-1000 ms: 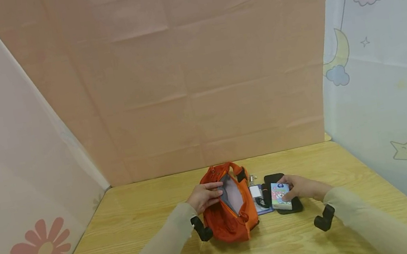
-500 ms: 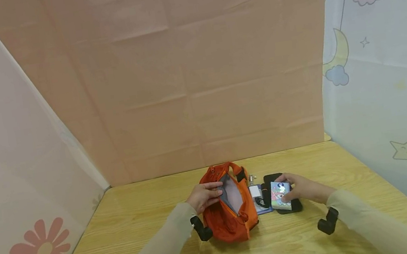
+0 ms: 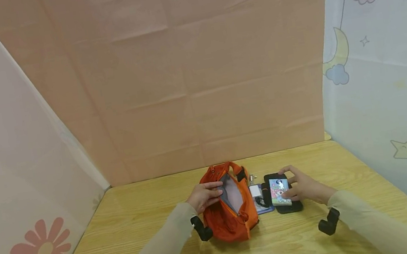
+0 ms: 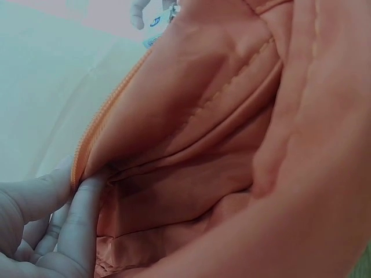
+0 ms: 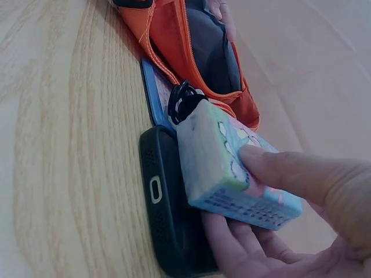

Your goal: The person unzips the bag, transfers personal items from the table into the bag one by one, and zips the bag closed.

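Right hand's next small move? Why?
I'd probably lift the small pack leftward to the bag: the right hand grips it between thumb and fingers, while the left hand pinches the edge of the bag's open mouth.

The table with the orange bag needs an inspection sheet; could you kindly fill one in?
Surface: wood-grain table.
Job's things: orange bag, unzipped; patterned pack, held tilted over the black item.
Clutter: besides the black item, white block and blue-edged item beside the bag; small metal piece beyond the block.
Grips: left grip pinches the bag's opening edge; right grip holds the pack, thumb on top.
Cables: coiled black cable between bag and black item; ends unclear.
Surroundings: beige backdrop behind; flower sheet left, rainbow sheet right.
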{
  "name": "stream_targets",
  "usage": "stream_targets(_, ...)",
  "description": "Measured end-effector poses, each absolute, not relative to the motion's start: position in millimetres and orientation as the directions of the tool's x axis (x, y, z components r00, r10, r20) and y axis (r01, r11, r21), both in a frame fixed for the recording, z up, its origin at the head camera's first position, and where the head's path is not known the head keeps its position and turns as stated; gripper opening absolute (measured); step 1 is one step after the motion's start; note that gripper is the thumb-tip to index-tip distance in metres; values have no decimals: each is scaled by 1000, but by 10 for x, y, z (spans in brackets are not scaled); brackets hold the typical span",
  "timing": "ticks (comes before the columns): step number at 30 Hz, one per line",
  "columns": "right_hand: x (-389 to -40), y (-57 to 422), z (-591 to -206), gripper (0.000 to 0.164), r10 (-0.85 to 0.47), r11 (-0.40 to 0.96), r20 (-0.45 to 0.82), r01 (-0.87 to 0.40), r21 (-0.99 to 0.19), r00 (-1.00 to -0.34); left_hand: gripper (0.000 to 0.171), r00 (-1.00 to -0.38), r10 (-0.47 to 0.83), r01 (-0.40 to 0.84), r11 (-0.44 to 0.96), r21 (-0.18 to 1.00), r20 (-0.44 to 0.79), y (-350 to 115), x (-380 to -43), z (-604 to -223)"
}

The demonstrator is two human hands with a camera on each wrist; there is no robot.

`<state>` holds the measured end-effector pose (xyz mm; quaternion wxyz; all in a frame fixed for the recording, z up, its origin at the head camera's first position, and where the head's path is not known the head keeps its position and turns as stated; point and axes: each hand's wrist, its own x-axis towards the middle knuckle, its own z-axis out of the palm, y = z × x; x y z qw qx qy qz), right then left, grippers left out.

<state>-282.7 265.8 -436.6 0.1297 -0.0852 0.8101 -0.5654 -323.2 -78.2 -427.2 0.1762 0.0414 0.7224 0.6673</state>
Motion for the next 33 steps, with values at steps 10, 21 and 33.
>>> stream_targets(10, -2876, 2771, -4439, 58, -335, 294, -50, -54, -954, -941, 41, -934, 295, -178, 101, 979, -201, -781, -3232, -4273)
stream_targets(21, -2867, 2740, -4399, 47, -320, 118, -67, 30, -993, -945, 41, -935, 293, -180, 99, 979, -202, -782, -3240, -4280)
stream_targets(33, -2950, 2579, -4337, 47, -375, -29, -4, 16, -999, -927, 41, -935, 293, -178, 93, 980, -198, -780, -3243, -4277)
